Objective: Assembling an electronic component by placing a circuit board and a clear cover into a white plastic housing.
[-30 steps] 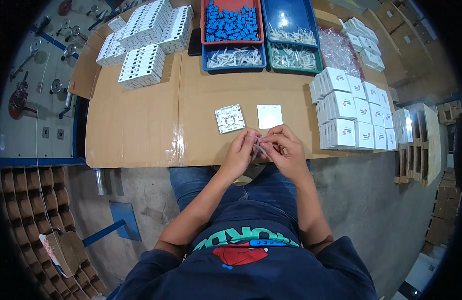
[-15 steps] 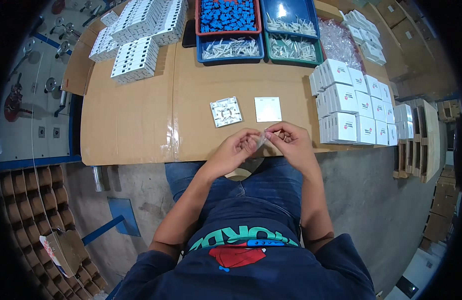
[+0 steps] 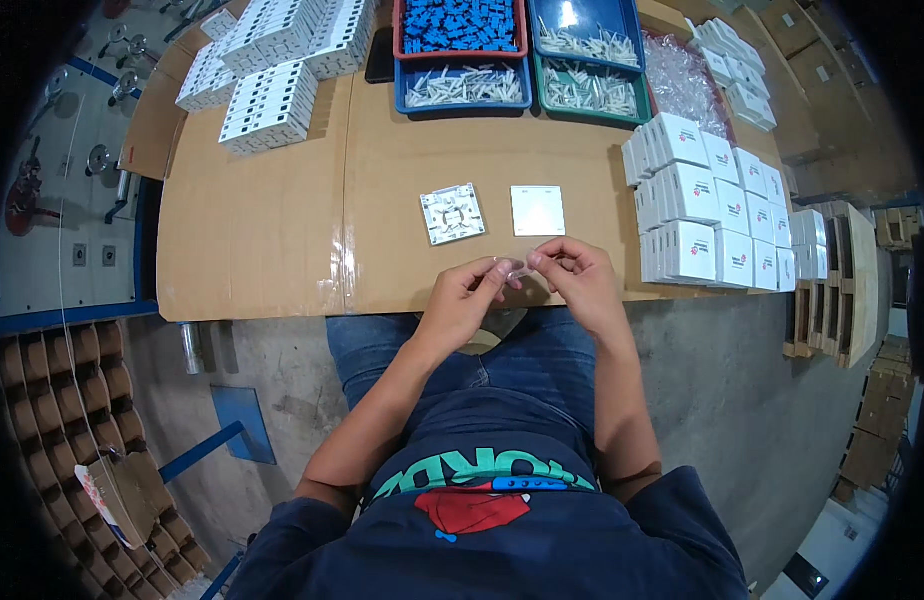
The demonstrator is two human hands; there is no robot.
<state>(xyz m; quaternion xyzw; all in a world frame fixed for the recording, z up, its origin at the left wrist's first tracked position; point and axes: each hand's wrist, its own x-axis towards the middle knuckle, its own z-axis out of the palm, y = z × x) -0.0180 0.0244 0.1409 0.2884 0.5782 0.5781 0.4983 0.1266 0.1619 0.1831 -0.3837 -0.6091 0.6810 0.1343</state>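
Observation:
Between my two hands is a small clear plastic bag (image 3: 520, 270), pinched from both sides just over the table's near edge. My left hand (image 3: 467, 300) grips one side with thumb and fingers. On the other side my right hand (image 3: 582, 285) pinches it between thumb and forefinger. What the bag holds, if anything, is too small to tell. Beyond my hands lie two things side by side: a white square plastic housing (image 3: 452, 214) with fittings inside, turned slightly, and a plain white square cover (image 3: 537, 211). Neither is touched.
Cardboard covers the table (image 3: 262, 230). Along the back stand a red tray (image 3: 523, 25) of blue parts, a blue tray (image 3: 462, 112) and a green tray (image 3: 592, 119) of small clear packets. Stacked white units (image 3: 272, 110) rise at left, white boxes (image 3: 692, 190) and plastic bags (image 3: 672, 80) at right.
My hands have drawn slightly apart, and the plastic bag between them is stretched more sideways. The housing and cover stay in place on the table.

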